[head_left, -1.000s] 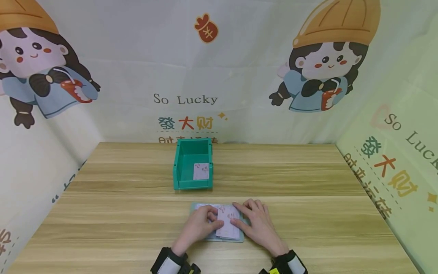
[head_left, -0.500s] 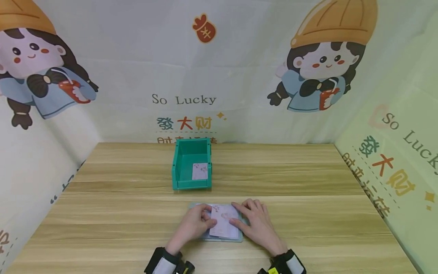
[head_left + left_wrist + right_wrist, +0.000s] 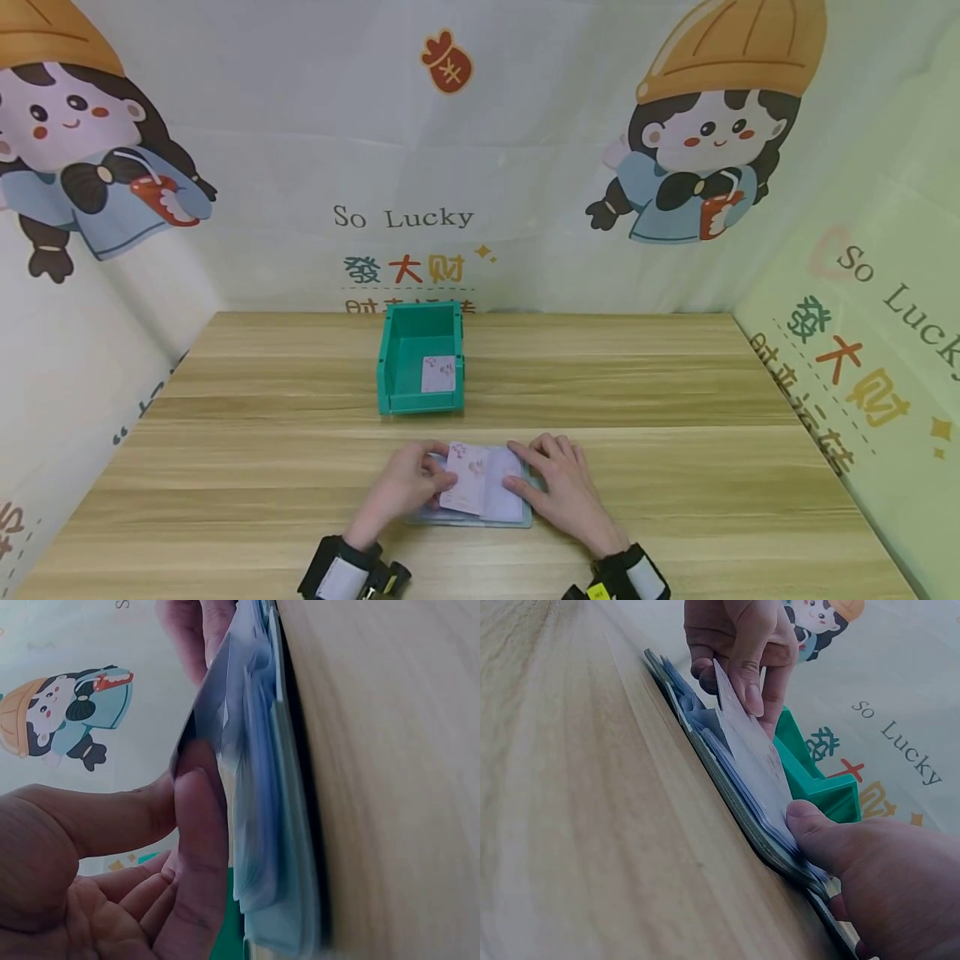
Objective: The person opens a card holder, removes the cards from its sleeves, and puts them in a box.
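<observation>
A small card holder [image 3: 517, 523] with a pale green cover and clear sleeves lies open on the table. My left hand [image 3: 408, 479] pinches a pale printed card [image 3: 467, 479] between thumb and fingers, at the card's left edge. That card is tilted up off the sleeves and still overlaps the sleeve page [image 3: 769, 817], as the right wrist view shows. On the holder's right side, my right hand [image 3: 566, 492] presses with its thumb [image 3: 810, 825] on the page, its index finger extended to the upper edge. Its other fingers are partly hidden in the right wrist view.
Beyond the holder stands a green open-fronted bin [image 3: 420, 407] with a similar printed card [image 3: 438, 375] inside. The wood-grain table [image 3: 637, 375] ends at a printed cloth backdrop [image 3: 540, 183] behind and at both sides.
My left hand has moved left, drawing the printed card leftward and tilting it. More of the page beneath now shows. My right hand has stayed in place on the holder.
</observation>
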The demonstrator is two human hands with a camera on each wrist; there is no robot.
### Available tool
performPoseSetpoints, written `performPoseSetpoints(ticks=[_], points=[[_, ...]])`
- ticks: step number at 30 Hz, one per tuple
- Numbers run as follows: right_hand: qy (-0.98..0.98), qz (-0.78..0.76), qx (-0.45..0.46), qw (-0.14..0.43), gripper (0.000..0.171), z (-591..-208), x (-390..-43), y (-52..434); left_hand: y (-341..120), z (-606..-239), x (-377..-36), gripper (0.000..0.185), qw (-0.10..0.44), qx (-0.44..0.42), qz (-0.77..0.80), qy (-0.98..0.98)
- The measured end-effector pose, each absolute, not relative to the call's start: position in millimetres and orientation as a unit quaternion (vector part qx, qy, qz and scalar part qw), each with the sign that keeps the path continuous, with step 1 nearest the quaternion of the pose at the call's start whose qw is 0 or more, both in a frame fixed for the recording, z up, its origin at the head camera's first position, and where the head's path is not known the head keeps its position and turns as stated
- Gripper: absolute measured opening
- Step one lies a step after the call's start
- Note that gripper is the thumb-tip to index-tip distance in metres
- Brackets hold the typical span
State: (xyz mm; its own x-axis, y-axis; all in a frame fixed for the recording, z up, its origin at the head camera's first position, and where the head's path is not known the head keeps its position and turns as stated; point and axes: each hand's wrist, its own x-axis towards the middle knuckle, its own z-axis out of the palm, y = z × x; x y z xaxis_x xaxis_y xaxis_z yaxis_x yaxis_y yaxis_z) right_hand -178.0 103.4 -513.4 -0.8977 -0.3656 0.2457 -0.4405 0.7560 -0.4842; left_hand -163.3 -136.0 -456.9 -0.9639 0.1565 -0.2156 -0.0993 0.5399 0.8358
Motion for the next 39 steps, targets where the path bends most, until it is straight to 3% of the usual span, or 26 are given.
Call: performPoseSetpoints(ticks=[12, 27, 39], points=[[-0.930, 0.287, 0.216, 0.075, 0.045, -514, -178, 103, -158, -447, -185, 0.035, 0.095, 0.005, 0.493, 0.865], [-0.930, 0.284, 0.221, 0.082, 0.045, -515, -177, 103, -170, -431, -230, 0.041, -0.041, -0.018, 0.513, 0.857], [-0.932, 0.286, 0.212, 0.063, 0.048, -513, -177, 104, -165, -426, -250, 0.037, -0.099, -0.035, 0.462, 0.881]])
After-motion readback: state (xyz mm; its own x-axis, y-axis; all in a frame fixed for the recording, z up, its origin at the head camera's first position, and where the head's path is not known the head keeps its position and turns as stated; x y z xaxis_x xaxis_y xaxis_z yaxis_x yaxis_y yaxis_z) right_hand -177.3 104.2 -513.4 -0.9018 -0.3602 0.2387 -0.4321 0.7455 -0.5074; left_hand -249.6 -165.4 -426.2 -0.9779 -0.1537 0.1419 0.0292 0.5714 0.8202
